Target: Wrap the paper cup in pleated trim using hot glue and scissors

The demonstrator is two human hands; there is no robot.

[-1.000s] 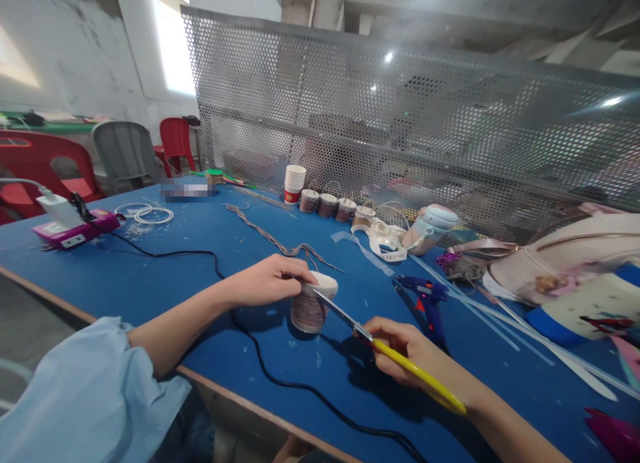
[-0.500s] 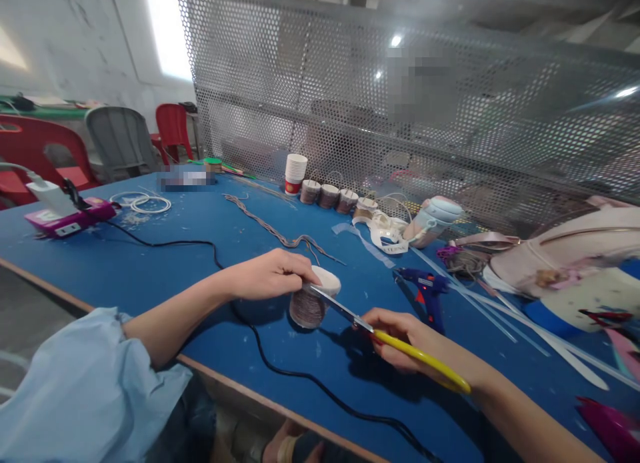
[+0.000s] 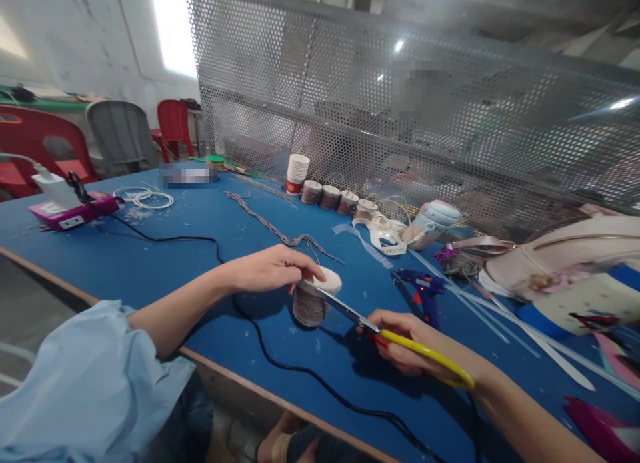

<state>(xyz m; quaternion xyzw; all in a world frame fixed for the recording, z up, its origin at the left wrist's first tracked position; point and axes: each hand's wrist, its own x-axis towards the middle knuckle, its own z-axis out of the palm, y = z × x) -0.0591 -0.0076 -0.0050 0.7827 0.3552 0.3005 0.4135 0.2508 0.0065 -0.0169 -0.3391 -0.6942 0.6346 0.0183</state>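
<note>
A small cup wrapped in brownish-grey cord, with a white top, stands on the blue table in front of me. My left hand grips its upper left rim, fingers bent over the top. From the right, my right hand holds scissors with a long yellow handle and some red near the pivot. Their blades reach across the cup's rim to just beside my left fingertips. Whether the blade tips touch the cord, I cannot tell. Behind the cup lies a loose bundle of cord.
A blue glue gun lies right of the cup. Several wrapped cups and stacked paper cups line the back by a perforated metal screen. A black cable crosses the table from the purple power strip.
The view has shifted slightly. My left fingers have moved a little over the cup's top, and more red shows on the scissors near my right hand.
</note>
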